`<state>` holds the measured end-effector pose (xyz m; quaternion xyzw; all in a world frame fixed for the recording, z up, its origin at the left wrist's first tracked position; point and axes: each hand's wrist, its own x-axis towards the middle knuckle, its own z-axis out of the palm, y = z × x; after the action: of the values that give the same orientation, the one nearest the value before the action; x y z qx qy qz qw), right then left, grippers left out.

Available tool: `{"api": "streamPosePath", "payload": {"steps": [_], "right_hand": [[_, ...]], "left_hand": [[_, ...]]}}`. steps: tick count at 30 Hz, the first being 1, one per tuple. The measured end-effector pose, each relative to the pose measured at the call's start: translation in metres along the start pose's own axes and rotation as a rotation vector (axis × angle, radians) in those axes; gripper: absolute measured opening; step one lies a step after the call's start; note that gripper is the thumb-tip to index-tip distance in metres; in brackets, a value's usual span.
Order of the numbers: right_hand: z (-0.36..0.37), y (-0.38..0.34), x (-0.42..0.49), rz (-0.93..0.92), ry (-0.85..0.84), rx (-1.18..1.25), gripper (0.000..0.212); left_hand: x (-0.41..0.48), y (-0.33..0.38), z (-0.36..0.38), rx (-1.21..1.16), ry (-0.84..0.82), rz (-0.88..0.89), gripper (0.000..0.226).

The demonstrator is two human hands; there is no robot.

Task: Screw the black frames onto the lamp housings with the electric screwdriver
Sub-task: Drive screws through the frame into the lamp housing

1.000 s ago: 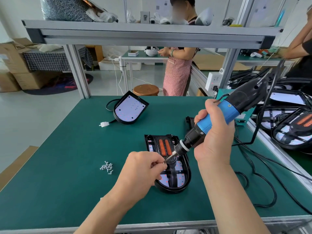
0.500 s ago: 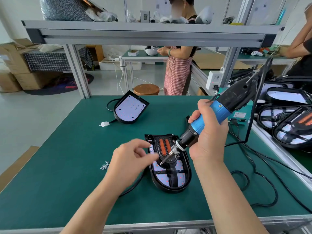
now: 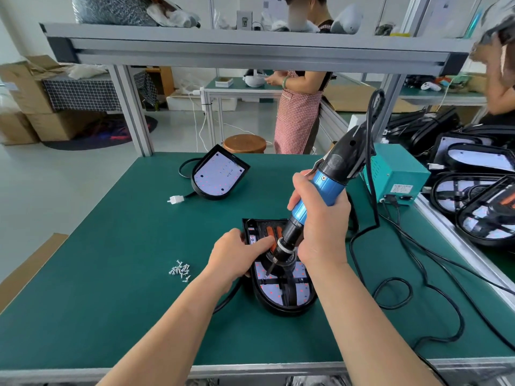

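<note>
A black lamp housing lies on the green table in front of me, with a black frame across its white LED board. My right hand grips the blue electric screwdriver, tilted steeply, its bit tip touching the frame's left part. My left hand rests on the housing's left edge, fingers stretched toward the screwdriver's nose. A small pile of silver screws lies left of the housing. A second housing without a frame sits farther back.
The screwdriver's black cable loops over the table's right side to a teal power box. Several assembled lamps are stacked on the right bench. A person in a checked apron stands behind, and a shelf beam runs overhead.
The screwdriver has swung more upright and its tip has come down onto the frame. My left hand let go of the bit tip and moved onto the housing's left edge.
</note>
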<state>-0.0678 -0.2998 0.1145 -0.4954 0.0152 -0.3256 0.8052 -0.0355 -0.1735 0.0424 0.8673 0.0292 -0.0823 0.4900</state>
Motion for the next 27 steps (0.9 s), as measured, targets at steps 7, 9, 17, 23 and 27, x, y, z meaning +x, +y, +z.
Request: {"api": "streamPosePath", "payload": {"steps": [7,9,17,23,27], "right_hand": [[-0.001,0.001,0.000,-0.001,-0.050,-0.016,0.019],[0.000,0.002,-0.001,0.003,-0.051,-0.021,0.019],[0.007,0.007,0.002,0.016,-0.155,-0.092,0.014],[0.007,0.010,0.003,0.026,-0.268,-0.067,0.022],[0.011,0.012,0.002,0.071,-0.330,-0.095,0.020]], "left_hand": [[-0.002,0.001,0.003,-0.111,-0.041,-0.030,0.059],[-0.004,0.003,0.004,-0.126,-0.038,-0.035,0.054],[-0.006,0.003,0.007,-0.187,-0.041,-0.041,0.041],[-0.008,0.003,0.011,-0.277,0.003,-0.071,0.051],[-0.008,0.000,0.013,-0.286,0.018,-0.077,0.050]]}}
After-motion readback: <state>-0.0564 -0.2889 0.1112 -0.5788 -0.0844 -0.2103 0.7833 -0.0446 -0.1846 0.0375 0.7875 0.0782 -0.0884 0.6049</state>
